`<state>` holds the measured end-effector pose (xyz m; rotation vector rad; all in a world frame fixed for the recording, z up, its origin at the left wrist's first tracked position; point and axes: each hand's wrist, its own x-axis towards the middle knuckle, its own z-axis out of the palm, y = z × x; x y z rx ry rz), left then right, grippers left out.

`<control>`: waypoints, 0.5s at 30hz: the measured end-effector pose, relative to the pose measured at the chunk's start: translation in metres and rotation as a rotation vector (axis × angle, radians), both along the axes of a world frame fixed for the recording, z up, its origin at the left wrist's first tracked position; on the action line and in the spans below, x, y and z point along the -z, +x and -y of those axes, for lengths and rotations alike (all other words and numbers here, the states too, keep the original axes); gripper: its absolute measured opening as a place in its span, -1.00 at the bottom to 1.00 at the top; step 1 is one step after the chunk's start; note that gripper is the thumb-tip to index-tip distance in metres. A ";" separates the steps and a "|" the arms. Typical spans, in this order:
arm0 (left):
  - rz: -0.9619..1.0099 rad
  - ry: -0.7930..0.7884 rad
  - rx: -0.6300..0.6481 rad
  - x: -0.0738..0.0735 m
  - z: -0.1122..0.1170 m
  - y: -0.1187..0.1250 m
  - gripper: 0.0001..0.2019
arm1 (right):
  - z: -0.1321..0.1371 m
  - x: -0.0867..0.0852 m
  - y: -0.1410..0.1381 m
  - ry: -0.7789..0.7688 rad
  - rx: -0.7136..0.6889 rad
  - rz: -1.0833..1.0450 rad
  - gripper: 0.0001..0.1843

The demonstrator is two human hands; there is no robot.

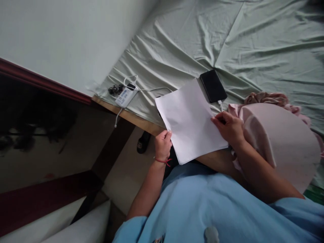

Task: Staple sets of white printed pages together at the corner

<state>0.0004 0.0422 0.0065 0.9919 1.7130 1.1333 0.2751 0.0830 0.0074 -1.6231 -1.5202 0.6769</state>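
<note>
White paper sheets [189, 121], seemingly a thin stack with their edges nearly lined up, lie across my lap and the bed's edge. My left hand [163, 145], with a red string on its wrist, is closed on the left edge of the sheets, thumb on top. At the right edge, my right hand [229, 127] pinches the paper between thumb and fingers. The top sheet's face is blank. Just beyond the paper's upper right corner rests a black power bank or phone [213, 86] with a white cable plugged in.
A white power strip [126, 96] with a plugged-in cable sits at the bed's corner by the wall. Right of me are a pale rounded board [291, 141] and pink cloth [268, 98]. Green sheeting [260, 54] covers the bed. A dark shoe [143, 142] is on the floor.
</note>
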 end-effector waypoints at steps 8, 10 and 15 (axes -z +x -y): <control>-0.105 0.029 0.045 0.007 0.000 -0.001 -0.60 | 0.006 -0.005 -0.003 0.164 0.025 0.215 -0.81; -0.102 0.032 0.048 0.009 0.000 -0.002 -0.60 | 0.005 -0.007 -0.004 0.263 0.025 0.254 -0.82; -0.140 0.040 0.081 0.011 -0.001 -0.006 -0.65 | 0.013 -0.028 -0.006 0.310 -0.027 0.076 -0.84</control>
